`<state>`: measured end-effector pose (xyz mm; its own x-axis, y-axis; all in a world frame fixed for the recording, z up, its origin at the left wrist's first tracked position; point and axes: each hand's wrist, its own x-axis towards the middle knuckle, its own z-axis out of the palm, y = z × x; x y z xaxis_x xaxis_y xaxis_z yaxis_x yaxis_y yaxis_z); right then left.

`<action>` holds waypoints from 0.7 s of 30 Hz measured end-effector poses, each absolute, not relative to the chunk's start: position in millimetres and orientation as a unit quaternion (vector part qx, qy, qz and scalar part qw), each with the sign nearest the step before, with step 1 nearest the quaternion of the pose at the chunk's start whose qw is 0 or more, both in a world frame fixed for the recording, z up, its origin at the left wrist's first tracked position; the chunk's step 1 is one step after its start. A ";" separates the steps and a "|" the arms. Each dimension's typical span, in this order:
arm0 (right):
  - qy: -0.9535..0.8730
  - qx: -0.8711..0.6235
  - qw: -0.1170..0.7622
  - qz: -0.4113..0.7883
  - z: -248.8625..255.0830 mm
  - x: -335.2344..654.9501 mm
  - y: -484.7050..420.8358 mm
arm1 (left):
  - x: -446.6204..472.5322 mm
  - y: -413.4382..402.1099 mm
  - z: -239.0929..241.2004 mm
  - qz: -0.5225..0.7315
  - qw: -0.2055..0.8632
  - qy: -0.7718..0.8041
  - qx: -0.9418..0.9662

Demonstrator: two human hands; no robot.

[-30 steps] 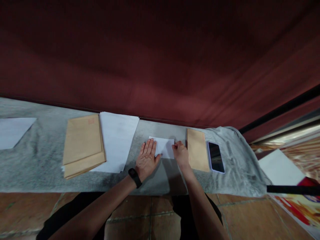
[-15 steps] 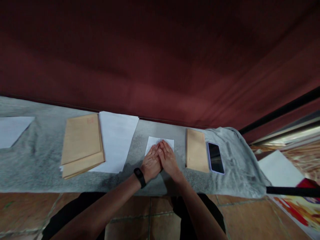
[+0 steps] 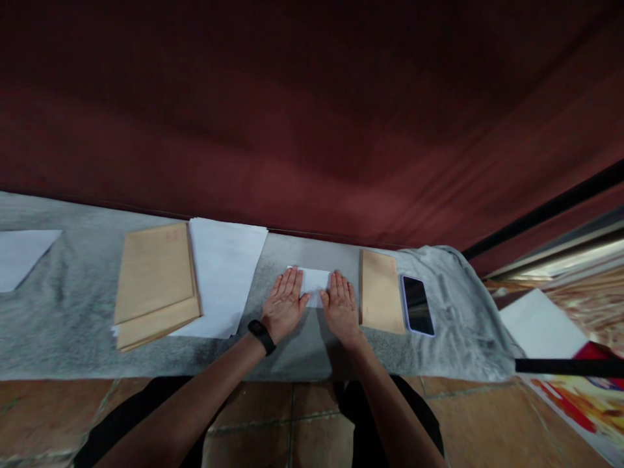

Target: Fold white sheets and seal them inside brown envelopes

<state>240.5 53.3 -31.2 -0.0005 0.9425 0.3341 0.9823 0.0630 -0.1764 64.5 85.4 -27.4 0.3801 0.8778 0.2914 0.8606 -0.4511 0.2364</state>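
Note:
A small folded sheet of white paper (image 3: 315,286) lies on the grey cloth in front of me. My left hand (image 3: 285,302), with a black band on the wrist, rests flat over the paper's left end, fingers stretched out. Over its right end lies my right hand (image 3: 341,305), also flat with fingers extended. Between the two thumbs the middle of the paper shows; its ends are hidden under the hands. Right of my right hand is a narrow brown envelope stack (image 3: 381,292).
A purple-edged phone (image 3: 418,305) lies beyond the envelopes. To the left are larger brown envelopes (image 3: 155,276) partly over a stack of white sheets (image 3: 227,273). Another white sheet (image 3: 24,257) is at the far left. A dark red cloth wall (image 3: 292,130) rises behind the grey cloth (image 3: 82,312).
My hands, which were together over the middle of the paper, have slid apart to its left and right ends. The paper's middle is now uncovered.

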 end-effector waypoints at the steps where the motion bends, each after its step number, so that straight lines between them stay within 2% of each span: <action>1: -0.699 -0.689 0.185 -0.053 -30.4 241.2 52.2 | 63.6 86.5 -27.8 0.190 0.022 0.530 0.826; 6: -0.723 -0.659 0.202 -0.030 -22.4 232.0 35.7 | 58.9 96.7 -19.8 0.198 0.034 0.551 0.810; 10: -0.807 -0.550 0.209 0.048 -18.6 217.2 14.5 | 64.0 103.5 -2.5 0.209 0.107 0.418 0.878; 14: -0.806 -0.546 0.215 0.082 -20.3 211.0 2.7 | 79.1 100.9 4.0 0.161 0.173 0.264 0.935; 21: -0.799 -0.547 0.239 0.077 -21.9 207.9 -0.4 | 89.5 109.9 -2.3 0.100 0.181 0.240 0.948</action>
<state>207.9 -0.4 -21.9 -0.2878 0.9101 0.2980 0.8365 0.3904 -0.3846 89.5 109.9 -2.3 0.8647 0.4918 0.1022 0.4194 -0.8188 0.3920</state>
